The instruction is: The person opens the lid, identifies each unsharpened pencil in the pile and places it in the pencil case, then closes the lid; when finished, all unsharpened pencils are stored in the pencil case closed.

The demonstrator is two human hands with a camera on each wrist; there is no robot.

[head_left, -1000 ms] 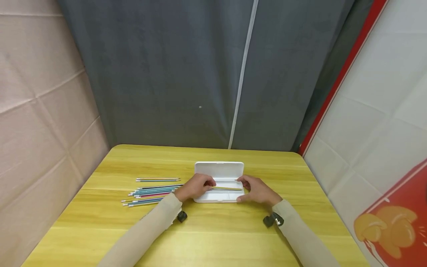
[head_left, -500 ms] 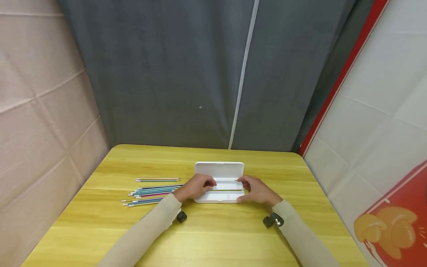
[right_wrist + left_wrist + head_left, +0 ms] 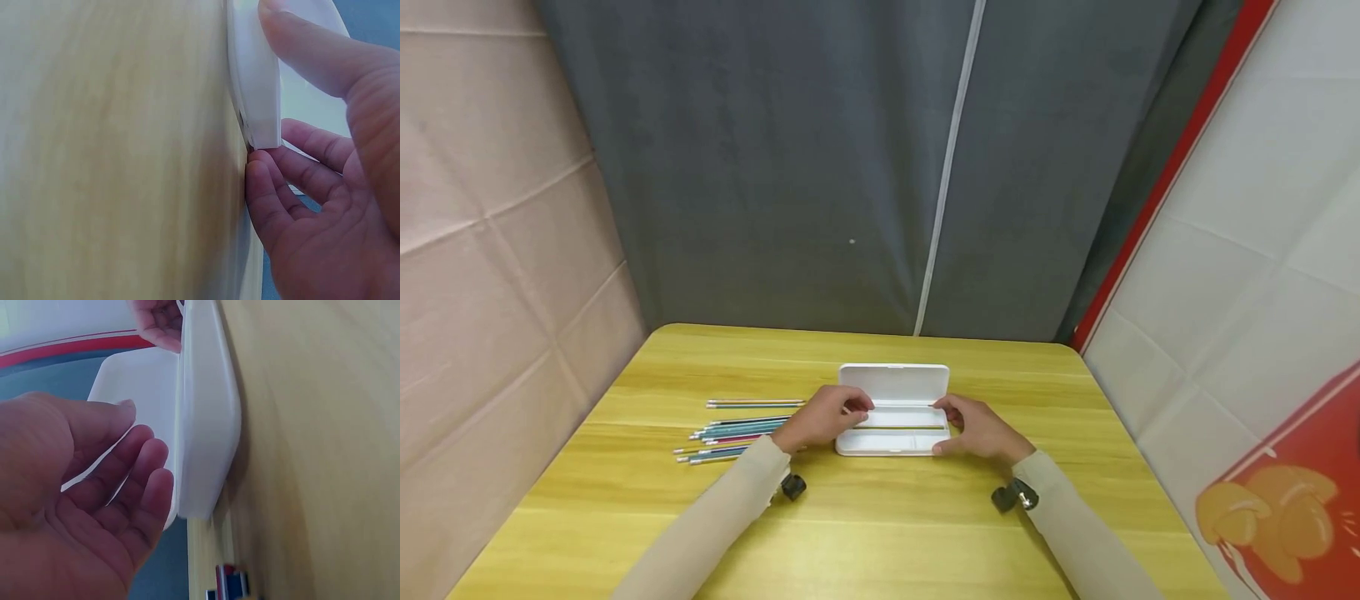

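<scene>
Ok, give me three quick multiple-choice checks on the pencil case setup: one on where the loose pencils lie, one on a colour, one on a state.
1. Where do the loose pencils lie, seen from the head camera?
A. Left of the case
B. Right of the case
C. On the case's lid

2. What colour is the pencil case?
A. Red
B. Black
C. White

3. How is the case?
A. Closed flat
B. Open, lid raised at the far side
C. Turned upside down

Answers:
1 A: the bundle lies on the yellow table past the left hand.
2 C: tray and lid are both white in all views.
3 B: the lid stands up behind the tray, one pencil lies inside, and the right hand grips the tray's right end.
</scene>
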